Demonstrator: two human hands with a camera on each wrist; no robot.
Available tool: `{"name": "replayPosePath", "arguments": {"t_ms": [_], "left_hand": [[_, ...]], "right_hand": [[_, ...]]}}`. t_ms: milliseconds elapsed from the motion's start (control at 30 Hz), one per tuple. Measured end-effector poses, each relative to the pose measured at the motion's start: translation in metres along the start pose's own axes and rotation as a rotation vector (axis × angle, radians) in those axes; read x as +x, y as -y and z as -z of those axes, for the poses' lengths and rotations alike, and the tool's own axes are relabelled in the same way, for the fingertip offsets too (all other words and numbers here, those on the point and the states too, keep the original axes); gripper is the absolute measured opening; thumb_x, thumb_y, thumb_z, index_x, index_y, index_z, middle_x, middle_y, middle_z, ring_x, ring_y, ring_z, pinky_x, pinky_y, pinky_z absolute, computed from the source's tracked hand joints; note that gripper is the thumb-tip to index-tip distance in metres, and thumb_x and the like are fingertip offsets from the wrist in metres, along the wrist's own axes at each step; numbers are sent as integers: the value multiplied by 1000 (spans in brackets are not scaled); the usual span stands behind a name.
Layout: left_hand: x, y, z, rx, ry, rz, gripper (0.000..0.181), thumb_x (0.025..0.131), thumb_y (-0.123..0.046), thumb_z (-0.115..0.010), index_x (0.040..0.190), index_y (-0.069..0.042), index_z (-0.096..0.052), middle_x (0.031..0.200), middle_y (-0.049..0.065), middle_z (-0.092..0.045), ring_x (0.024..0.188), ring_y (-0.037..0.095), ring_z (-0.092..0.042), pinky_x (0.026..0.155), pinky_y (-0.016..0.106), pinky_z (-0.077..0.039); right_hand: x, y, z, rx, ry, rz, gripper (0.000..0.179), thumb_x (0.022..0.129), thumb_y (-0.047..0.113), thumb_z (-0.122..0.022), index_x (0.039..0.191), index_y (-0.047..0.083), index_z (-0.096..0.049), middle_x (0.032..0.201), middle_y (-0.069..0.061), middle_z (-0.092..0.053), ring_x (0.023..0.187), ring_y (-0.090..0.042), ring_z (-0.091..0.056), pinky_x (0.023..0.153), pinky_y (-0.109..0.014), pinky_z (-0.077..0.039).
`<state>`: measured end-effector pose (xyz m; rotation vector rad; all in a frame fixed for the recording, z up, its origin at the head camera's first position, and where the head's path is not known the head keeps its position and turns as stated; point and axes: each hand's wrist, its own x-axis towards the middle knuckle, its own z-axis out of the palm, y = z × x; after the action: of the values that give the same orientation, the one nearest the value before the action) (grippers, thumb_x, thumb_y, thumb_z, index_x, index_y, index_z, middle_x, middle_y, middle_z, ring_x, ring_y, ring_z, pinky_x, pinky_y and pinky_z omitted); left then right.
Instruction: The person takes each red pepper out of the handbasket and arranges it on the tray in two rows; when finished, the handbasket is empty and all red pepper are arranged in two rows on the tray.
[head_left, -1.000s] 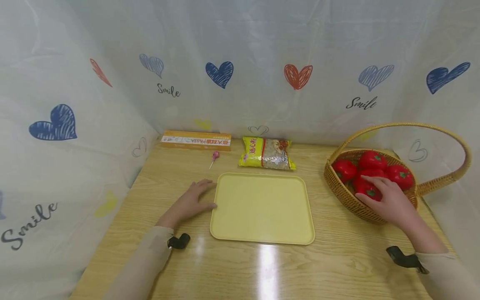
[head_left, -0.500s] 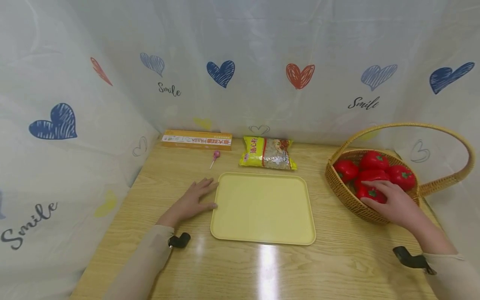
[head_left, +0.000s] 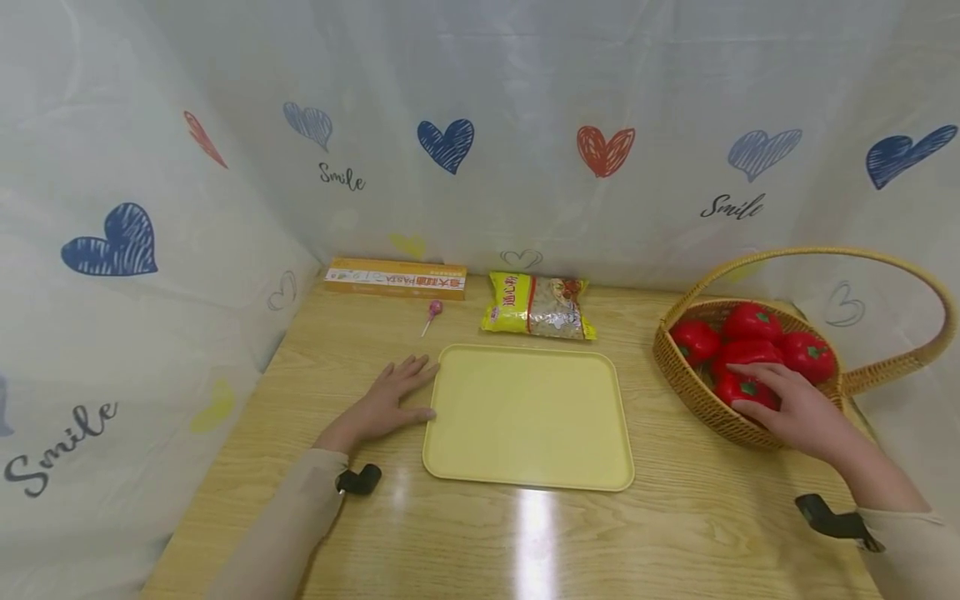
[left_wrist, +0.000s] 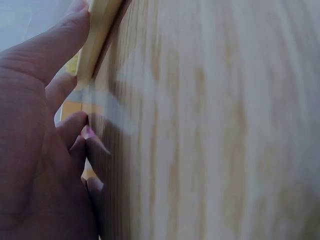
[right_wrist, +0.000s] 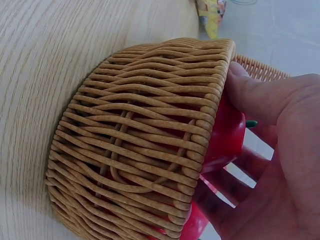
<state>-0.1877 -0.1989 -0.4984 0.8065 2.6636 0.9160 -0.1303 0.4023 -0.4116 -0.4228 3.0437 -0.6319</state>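
In the head view my left hand lies beside the pale yellow tray, fingers spread and mostly straight. In the left wrist view its thumb touches the side of the tray. My right hand reaches into the wicker basket at the right. The thumb and fingers of the right hand go round a red bell pepper with a green stem, just inside the rim. Several other red bell peppers lie around it in the basket.
Behind the tray lies a yellow bag of pasta. A pink lollipop and an orange pasta box are at the back left. The basket's tall handle arches out to the right. A printed curtain closes off the back and sides.
My right hand has shifted slightly right and lower over the front bell pepper, its fingers settling round it. The left hand has stayed at the tray. The head view has shifted slightly.
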Motion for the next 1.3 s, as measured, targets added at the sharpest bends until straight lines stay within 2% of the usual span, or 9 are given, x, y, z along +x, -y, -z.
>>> {"name": "replayPosePath", "arguments": {"t_ms": [133, 567, 933, 1300], "left_hand": [[0, 1, -1, 10, 1, -8, 81, 95, -43, -70, 160, -14, -33, 168, 15, -19, 155, 38, -7, 123, 58, 5], [-1, 0, -1, -1, 5, 0, 80, 95, -44, -69, 161, -15, -33, 169, 14, -18, 156, 37, -6, 124, 56, 6], [0, -1, 0, 14, 1, 0, 80, 95, -43, -69, 161, -14, -32, 169, 14, -18, 156, 37, -7, 124, 56, 5], [0, 0, 0, 5, 6, -1, 81, 95, -43, -69, 161, -14, -32, 168, 15, -18, 156, 37, -6, 124, 56, 5]], "right_hand": [[0, -1, -1, -2, -12, 20, 51, 92, 18, -77, 135, -2, -57, 132, -34, -49, 117, -56, -45, 87, -76, -42], [0, -2, -2, -11, -40, 10, 53, 92, 20, -76, 136, -1, -55, 132, -35, -50, 118, -60, -42, 85, -79, -38], [1, 3, 1, -29, -78, 14, 54, 93, 22, -76, 136, -3, -55, 131, -33, -49, 105, -59, -54, 81, -76, -43], [0, 13, 12, 33, -85, -31, 60, 95, 21, -74, 145, -1, -50, 139, -35, -44, 117, -62, -44, 83, -82, -37]]}}
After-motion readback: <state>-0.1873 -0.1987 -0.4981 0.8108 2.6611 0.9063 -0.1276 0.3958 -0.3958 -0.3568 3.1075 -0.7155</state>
